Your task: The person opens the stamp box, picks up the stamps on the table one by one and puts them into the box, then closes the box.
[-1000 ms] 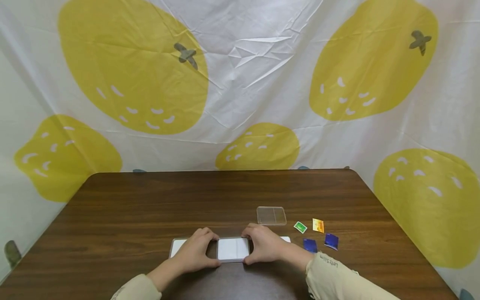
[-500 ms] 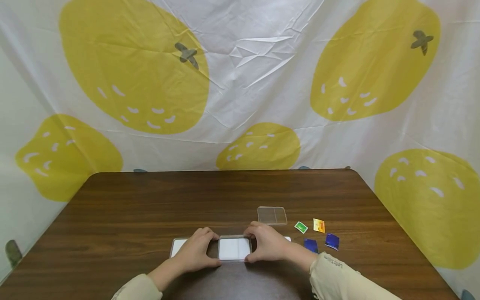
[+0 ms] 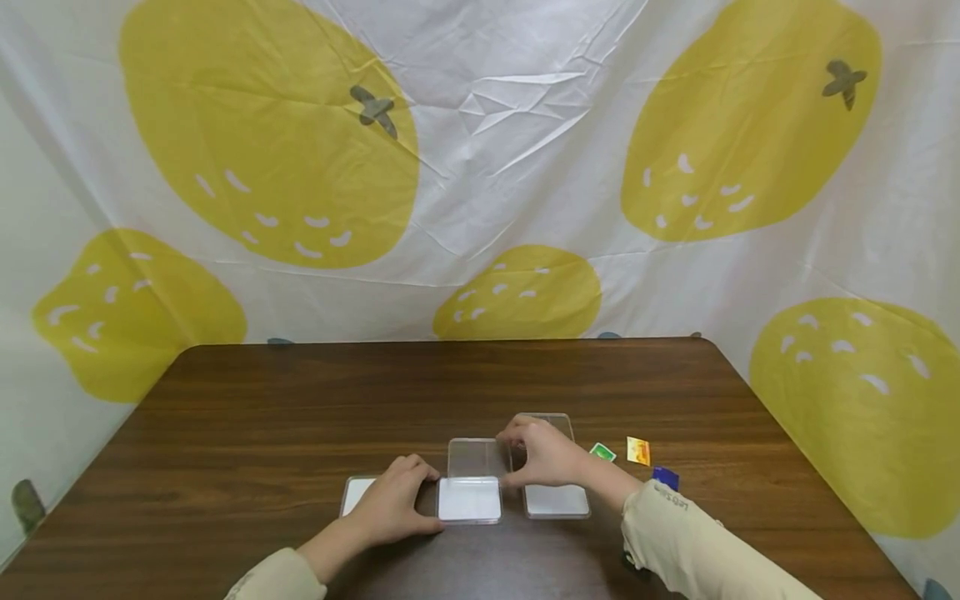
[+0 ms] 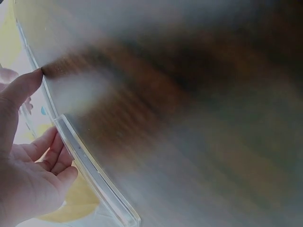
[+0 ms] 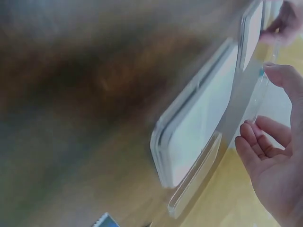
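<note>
In the head view, my right hand (image 3: 545, 451) holds a clear plastic lid (image 3: 468, 457) by its right side, just behind the middle box. That shallow clear box (image 3: 468, 500), white inside, stands uncovered on the table. My left hand (image 3: 392, 502) grips its left side, thumb at the near corner. Under the left hand, a second clear box (image 3: 355, 492) with white inside is partly hidden. In the right wrist view, the raised lid (image 5: 258, 94) sits between my right thumb and fingers. The right-hand box (image 5: 199, 118), also white inside, lies nearby.
Another clear lid (image 3: 558, 422) lies behind the right hand, partly hidden by it. To the right are small flat pieces: a green one (image 3: 602, 452), an orange one (image 3: 638, 451) and a dark blue one (image 3: 665, 477). A lemon-print cloth (image 3: 517, 292) hangs behind the table (image 3: 300, 400).
My right hand has lifted the lid off the middle box and moved it back and slightly right. The right box now shows. One blue piece is now hidden by the right arm; the left hand stays put.
</note>
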Available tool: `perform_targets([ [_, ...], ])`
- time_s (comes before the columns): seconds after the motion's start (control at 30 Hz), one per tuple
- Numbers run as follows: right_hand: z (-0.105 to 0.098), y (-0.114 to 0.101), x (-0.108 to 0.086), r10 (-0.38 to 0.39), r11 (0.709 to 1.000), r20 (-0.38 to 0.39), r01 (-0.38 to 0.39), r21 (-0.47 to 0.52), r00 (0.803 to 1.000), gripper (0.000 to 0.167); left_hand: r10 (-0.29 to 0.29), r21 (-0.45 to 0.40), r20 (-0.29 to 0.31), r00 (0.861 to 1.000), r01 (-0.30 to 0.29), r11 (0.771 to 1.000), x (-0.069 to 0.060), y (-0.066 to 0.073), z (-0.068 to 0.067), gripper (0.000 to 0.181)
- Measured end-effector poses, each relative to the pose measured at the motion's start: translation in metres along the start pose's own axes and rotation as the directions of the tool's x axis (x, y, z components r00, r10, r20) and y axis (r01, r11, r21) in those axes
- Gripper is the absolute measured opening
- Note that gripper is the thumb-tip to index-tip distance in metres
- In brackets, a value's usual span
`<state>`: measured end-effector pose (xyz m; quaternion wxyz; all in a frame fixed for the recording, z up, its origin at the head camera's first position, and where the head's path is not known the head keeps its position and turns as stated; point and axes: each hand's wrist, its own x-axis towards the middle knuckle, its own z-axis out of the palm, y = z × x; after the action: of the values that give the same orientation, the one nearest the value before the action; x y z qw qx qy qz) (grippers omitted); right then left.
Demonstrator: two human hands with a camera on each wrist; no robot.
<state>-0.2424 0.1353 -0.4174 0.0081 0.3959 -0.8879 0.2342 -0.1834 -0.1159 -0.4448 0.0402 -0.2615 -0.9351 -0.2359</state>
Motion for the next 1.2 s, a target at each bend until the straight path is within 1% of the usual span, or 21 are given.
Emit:
perform_targets([
  [0.17, 0.0, 0.012, 0.012, 0.014, 1.0, -0.025, -0.014, 0.004, 1.0, 0.051, -0.012, 0.001, 0.014, 1.0, 0.012, 1.0, 0.0, 0.0, 0.0, 0.051],
  [0.4, 0.007, 0.025, 0.028, 0.029, 0.999, -0.055, -0.031, -0.028, 0.998, 0.051, -0.009, -0.002, 0.017, 1.0, 0.009, 1.0, 0.0, 0.0, 0.0, 0.05],
  [0.53, 0.009, 0.029, 0.035, 0.077, 0.997, -0.046, -0.078, -0.013, 0.996, 0.051, -0.011, -0.001, 0.02, 1.0, 0.011, 1.0, 0.0, 0.0, 0.0, 0.05],
  [0.6, 0.011, 0.03, 0.038, 0.089, 0.996, -0.038, -0.089, -0.006, 0.995, 0.052, -0.008, -0.001, 0.021, 1.0, 0.008, 1.0, 0.0, 0.0, 0.0, 0.05],
  [0.8, 0.015, 0.029, 0.044, 0.093, 0.996, -0.021, -0.093, -0.002, 0.995, 0.052, -0.01, -0.004, 0.027, 1.0, 0.01, 1.0, 0.0, 0.0, 0.0, 0.051],
  [1.0, 0.016, 0.028, 0.046, 0.111, 0.994, -0.011, -0.111, 0.001, 0.994, 0.053, -0.015, -0.004, 0.033, 0.999, 0.015, 1.0, 0.0, 0.0, 0.001, 0.051],
  [1.2, 0.018, 0.033, 0.048, 0.093, 0.996, -0.001, -0.093, -0.01, 0.996, 0.053, -0.021, -0.005, 0.037, 0.999, 0.021, 1.0, 0.0, 0.001, 0.0, 0.051],
])
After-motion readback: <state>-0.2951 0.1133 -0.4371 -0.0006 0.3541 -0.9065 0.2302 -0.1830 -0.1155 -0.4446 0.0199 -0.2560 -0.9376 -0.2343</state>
